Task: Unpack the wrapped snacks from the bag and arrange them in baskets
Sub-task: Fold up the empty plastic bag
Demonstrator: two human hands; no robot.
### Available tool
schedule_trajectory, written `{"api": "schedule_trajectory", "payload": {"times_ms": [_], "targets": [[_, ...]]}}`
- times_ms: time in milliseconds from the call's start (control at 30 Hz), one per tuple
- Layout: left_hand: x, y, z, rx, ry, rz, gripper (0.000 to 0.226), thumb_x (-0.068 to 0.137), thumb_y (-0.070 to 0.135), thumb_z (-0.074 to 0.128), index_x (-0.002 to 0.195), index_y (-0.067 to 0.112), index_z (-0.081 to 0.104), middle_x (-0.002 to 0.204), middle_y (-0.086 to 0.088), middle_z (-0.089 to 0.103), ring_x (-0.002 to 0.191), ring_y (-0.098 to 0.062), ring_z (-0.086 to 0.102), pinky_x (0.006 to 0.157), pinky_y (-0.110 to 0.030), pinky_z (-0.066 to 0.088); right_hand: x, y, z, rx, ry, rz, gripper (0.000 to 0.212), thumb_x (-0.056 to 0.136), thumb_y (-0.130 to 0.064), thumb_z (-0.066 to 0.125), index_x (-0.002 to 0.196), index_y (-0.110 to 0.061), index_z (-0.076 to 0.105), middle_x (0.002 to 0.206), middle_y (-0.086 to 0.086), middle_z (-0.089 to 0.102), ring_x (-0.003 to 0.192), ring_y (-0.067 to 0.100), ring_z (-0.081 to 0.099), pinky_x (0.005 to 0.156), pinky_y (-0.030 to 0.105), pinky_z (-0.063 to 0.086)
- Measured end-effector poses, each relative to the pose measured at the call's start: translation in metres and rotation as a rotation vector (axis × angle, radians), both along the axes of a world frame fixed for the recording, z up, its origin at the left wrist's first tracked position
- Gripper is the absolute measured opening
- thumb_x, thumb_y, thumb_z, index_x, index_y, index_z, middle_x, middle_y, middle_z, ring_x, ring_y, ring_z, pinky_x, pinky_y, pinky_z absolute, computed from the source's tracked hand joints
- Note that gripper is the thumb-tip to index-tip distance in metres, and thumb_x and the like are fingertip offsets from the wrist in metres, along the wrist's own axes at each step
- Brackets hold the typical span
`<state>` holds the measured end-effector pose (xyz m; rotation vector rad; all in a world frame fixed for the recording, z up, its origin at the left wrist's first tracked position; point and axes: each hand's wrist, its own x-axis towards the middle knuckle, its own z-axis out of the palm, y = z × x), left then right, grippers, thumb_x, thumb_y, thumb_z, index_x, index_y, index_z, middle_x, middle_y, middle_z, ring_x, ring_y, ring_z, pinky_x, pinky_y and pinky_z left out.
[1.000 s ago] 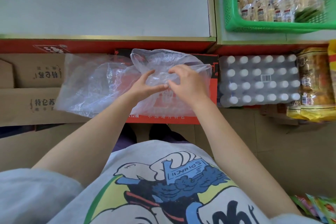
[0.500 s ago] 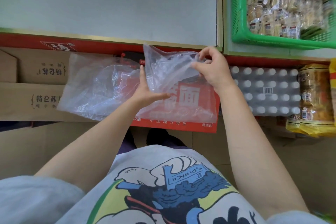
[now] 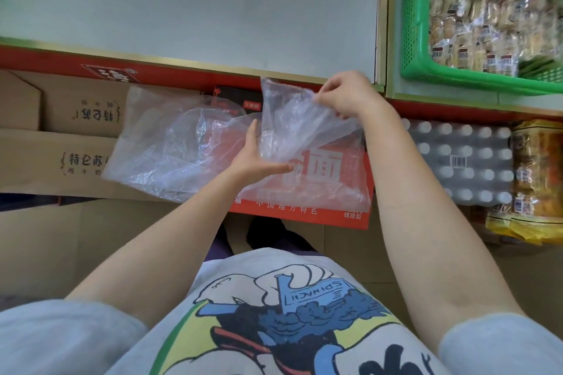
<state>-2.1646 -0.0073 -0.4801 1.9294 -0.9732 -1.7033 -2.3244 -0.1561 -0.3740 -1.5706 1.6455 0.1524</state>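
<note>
**Empty clear bag held between both hands, snacks in green basket**

Clear plastic bag (image 3: 292, 143) sits btwn the two hands, over a red carton (image 3: 332, 179) w/ white characters. It looks empty; a fold of it stands up, the rest lies flat on the carton. Right hand (image 3: 347, 94) is at the bag's top edge, fingers curled, pinching the film. Left hand (image 3: 256, 158) is at the fold's lower left side: fingers straight and pointing up along the film, thumb stretched out to the right beneath the fold. Can't tell if the thumb pins the film.

A 2nd clear plastic sheet or bag (image 3: 170, 149) lies crumpled just left of the left hand, spread over the carton and a brown cardboard box (image 3: 45, 161); neither hand holds it.

Counts: 2 hands, 2 clear plastic pieces, 1 green basket (image 3: 417, 49) in view. Basket is up right on a pale shelf (image 3: 182, 3), well apart from the bag, filled w/ wrapped snacks (image 3: 487, 15), too many and too blurred to count.

Right of the carton: 1 shrink-wrapped pack of white-capped bottles (image 3: 457, 161), then yellow snack packs (image 3: 536, 179) at the frame edge.
</note>
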Motion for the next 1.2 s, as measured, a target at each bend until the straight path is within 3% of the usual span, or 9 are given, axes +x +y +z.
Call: {"api": "schedule_trajectory", "payload": {"times_ms": [200,367,533,667,767,900,1000,1100,1200], "targets": [[0.001,0.0,-0.001,0.026,-0.016,-0.008,0.133,0.07,0.034,0.091,0.158,0.035,-0.009,0.167,-0.003,0.013,0.149,-0.031,0.027,0.116,-0.048,0.031,-0.029,0.005,0.008,-0.376,0.082,-0.144,0.012,0.09,-0.021,0.068,0.098,-0.013,0.069,0.096,-0.001,0.065,0.093,0.018,0.06,0.076,0.028,0.045],[-0.005,0.0,0.0,0.018,-0.019,-0.036,0.133,0.069,0.037,0.091,0.158,0.035,-0.008,0.167,-0.001,0.014,0.149,-0.029,0.026,0.115,-0.045,0.031,-0.002,0.011,-0.007,-0.132,-0.063,-0.114,0.056,0.087,-0.038,0.076,0.133,-0.011,0.058,0.132,0.004,0.061,0.12,0.02,0.057,0.102,0.037,0.049],[-0.001,0.003,-0.004,0.008,-0.031,-0.019,0.13,0.069,0.04,0.09,0.159,0.036,-0.004,0.167,0.001,0.012,0.151,-0.026,0.023,0.117,-0.046,0.029,-0.004,0.011,-0.029,-0.153,-0.018,-0.132,0.01,0.09,-0.026,0.071,0.086,-0.017,0.072,0.095,0.002,0.073,0.086,0.017,0.063,0.078,0.028,0.051],[0.001,0.003,-0.004,0.021,-0.039,0.022,0.127,0.069,0.044,0.09,0.159,0.036,0.001,0.164,-0.001,0.023,0.148,-0.026,0.03,0.116,-0.047,0.034,-0.026,0.015,-0.028,-0.301,-0.072,-0.341,0.024,0.088,-0.025,0.063,0.065,-0.023,0.059,0.07,0.0,0.065,0.08,0.03,0.069,0.074,0.036,0.056],[0.0,0.003,-0.004,0.028,-0.068,0.033,0.112,0.07,0.049,0.087,0.157,0.027,0.02,0.157,0.002,0.036,0.141,-0.022,0.039,0.113,-0.043,0.038,-0.044,0.028,-0.029,-0.291,-0.136,-0.422,0.018,0.088,-0.026,0.064,0.07,-0.024,0.063,0.074,0.0,0.068,0.077,0.028,0.07,0.075,0.046,0.06],[-0.001,0.0,0.0,-0.02,-0.103,0.011,0.048,0.084,0.035,0.078,0.125,0.025,0.054,0.135,0.007,0.049,0.116,-0.013,0.049,0.091,-0.029,0.04,-0.062,0.058,-0.03,-0.234,-0.374,-0.595,0.009,0.097,-0.01,0.061,0.092,-0.012,0.068,0.071,0.001,0.062,0.062,0.013,0.06,0.065,0.028,0.056],[-0.004,-0.003,0.0,-0.112,-0.201,-0.036,0.022,0.087,0.028,0.074,0.104,0.026,0.06,0.132,0.001,0.054,0.12,-0.019,0.051,0.092,-0.032,0.039,-0.073,0.083,-0.029,-0.194,-0.399,-0.622,0.014,0.1,-0.009,0.054,0.101,-0.013,0.067,0.069,0.006,0.064,0.066,0.014,0.067,0.062,0.023,0.055],[-0.016,0.001,0.006,-0.406,-0.509,-0.175,0.017,0.085,0.015,0.075,0.089,0.022,0.06,0.116,-0.004,0.059,0.114,-0.027,0.049,0.093,-0.041,0.04,-0.086,0.102,-0.03,-0.082,-0.493,-0.762,0.014,0.099,-0.017,0.052,0.095,-0.011,0.064,0.084,0.011,0.07,0.078,0.021,0.072,0.073,0.038,0.059],[-0.031,0.011,0.006,-0.854,-0.822,-0.345,0.025,0.068,-0.009,0.07,0.078,0.01,0.059,0.086,-0.007,0.057,0.081,-0.031,0.051,0.07,-0.037,0.036,-0.098,0.12,-0.028,0.008,-0.47,-0.788,0.065,0.085,-0.069,0.061,0.099,-0.005,0.058,0.101,0.015,0.066,0.097,0.032,0.069,0.09,0.053,0.057]]}}
